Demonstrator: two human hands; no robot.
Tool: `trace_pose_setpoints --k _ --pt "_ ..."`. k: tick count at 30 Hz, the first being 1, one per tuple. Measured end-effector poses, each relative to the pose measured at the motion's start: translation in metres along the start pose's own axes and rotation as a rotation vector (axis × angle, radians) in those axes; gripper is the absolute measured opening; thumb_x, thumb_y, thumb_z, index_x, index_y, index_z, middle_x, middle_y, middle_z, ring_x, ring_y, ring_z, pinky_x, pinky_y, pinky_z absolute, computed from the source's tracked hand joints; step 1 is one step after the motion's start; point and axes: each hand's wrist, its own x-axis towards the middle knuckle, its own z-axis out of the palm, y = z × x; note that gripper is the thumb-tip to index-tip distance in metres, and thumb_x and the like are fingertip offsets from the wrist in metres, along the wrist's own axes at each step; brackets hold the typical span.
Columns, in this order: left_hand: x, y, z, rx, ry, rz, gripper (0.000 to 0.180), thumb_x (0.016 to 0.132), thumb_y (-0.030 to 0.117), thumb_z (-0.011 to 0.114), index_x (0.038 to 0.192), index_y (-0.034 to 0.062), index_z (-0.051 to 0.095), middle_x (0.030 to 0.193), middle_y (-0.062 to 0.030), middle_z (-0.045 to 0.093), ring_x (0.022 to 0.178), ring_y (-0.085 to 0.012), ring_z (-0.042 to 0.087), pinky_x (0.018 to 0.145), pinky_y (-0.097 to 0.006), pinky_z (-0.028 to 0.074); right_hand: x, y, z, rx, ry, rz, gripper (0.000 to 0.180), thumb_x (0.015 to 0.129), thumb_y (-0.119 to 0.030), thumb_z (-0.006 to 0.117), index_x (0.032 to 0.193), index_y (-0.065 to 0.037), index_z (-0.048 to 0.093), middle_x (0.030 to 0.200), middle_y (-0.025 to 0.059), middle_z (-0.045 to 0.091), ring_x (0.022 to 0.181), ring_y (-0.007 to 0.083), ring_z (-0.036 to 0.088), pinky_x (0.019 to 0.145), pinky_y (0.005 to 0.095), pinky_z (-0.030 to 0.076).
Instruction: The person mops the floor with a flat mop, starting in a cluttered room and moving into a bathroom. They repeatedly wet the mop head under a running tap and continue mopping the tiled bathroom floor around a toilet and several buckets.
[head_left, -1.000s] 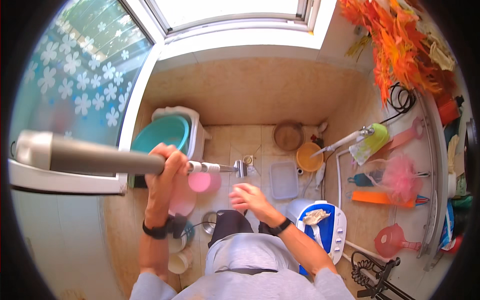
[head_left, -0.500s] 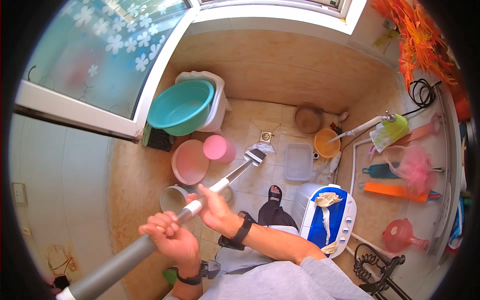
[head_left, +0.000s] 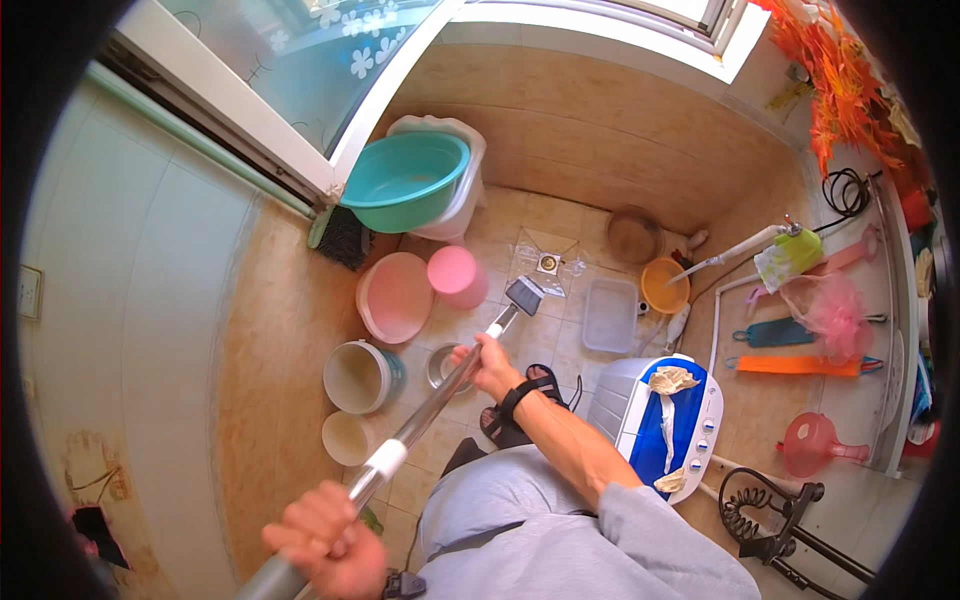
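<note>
A long silver-and-grey telescopic pole (head_left: pixel 430 412) with white collars slants from the lower left towards the floor drain (head_left: pixel 549 264). Its small dark grey head with a pale edge (head_left: pixel 525 294) is down by the drain; whether this is a brush or a scraper I cannot tell. My left hand (head_left: pixel 328 540) wraps round the thick grey upper part, below a white collar (head_left: pixel 386 459) in the picture. Farther along, my right hand (head_left: pixel 488 366) grips the thin silver section near the lower white collar. A metal bowl (head_left: pixel 446 368) is partly hidden behind that hand.
Pink basin (head_left: pixel 395 298), pink bucket (head_left: pixel 457 278) and white bucket (head_left: pixel 358 378) stand left. A teal tub (head_left: pixel 405 182) rests on a white stool. Right are a clear plastic box (head_left: pixel 609 316), orange basin (head_left: pixel 665 286) and blue-and-white washing machine (head_left: pixel 650 440). An open window sash (head_left: pixel 345 165) juts in upper left.
My hands have moved apart along the pole, the right towards its head, the left back towards me. The silver section between the white collars is now much longer. My view has shifted a little.
</note>
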Motion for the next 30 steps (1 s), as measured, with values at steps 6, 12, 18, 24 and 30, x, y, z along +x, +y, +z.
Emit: trace_pose_setpoints --k 6,12,18,24,30 --pt "0.010 0.069 0.011 0.038 0.155 0.097 0.043 0.103 0.039 0.046 0.069 0.0153 0.032 0.057 0.0035 0.028 0.052 -0.0104 0.028 0.056 -0.028 0.032 0.057 -0.037 -0.027 0.016 0.123 -0.076 0.041 0.095 -0.026 0.054 0.119 0.003 0.040 0.096 0.0198 0.058 0.086 0.0339 0.063 0.083 0.0532 0.057" --pt "0.013 0.062 0.050 0.040 0.135 0.134 0.044 0.104 0.041 0.043 0.069 0.0162 0.030 0.057 0.0038 0.028 0.052 -0.0090 0.025 0.057 -0.028 0.032 0.071 -0.064 -0.017 0.063 0.082 0.001 0.041 0.097 -0.027 0.054 0.119 0.004 0.040 0.101 0.0216 0.056 0.088 0.0336 0.061 0.083 0.0513 0.057" --pt "0.022 0.051 0.062 -0.028 0.165 0.190 0.045 0.104 0.040 0.042 0.068 0.0171 0.029 0.057 0.0037 0.026 0.050 -0.0096 0.025 0.056 -0.027 0.031 0.085 -0.081 -0.013 0.186 0.171 0.010 0.036 0.097 -0.027 0.052 0.116 0.002 0.041 0.091 0.0220 0.060 0.080 0.0343 0.064 0.073 0.0504 0.059" --pt "0.022 -0.027 0.035 0.009 0.088 0.041 0.033 0.099 0.025 0.054 0.074 0.0149 0.034 0.058 0.0042 0.030 0.053 -0.0093 0.029 0.059 -0.028 0.032 0.037 -0.054 0.017 0.032 0.050 0.123 0.034 0.100 -0.032 0.050 0.111 0.000 0.045 0.090 0.0170 0.058 0.080 0.0310 0.062 0.075 0.0491 0.057" --pt "0.007 -0.121 0.046 0.146 0.004 -0.048 0.032 0.098 0.028 0.057 0.077 0.0127 0.038 0.063 0.0012 0.039 0.062 -0.0137 0.041 0.072 -0.035 0.041 -0.088 -0.030 0.067 -0.038 -0.097 0.230 0.023 0.101 -0.021 0.050 0.112 -0.006 0.037 0.088 0.0110 0.053 0.077 0.0262 0.059 0.081 0.0505 0.054"
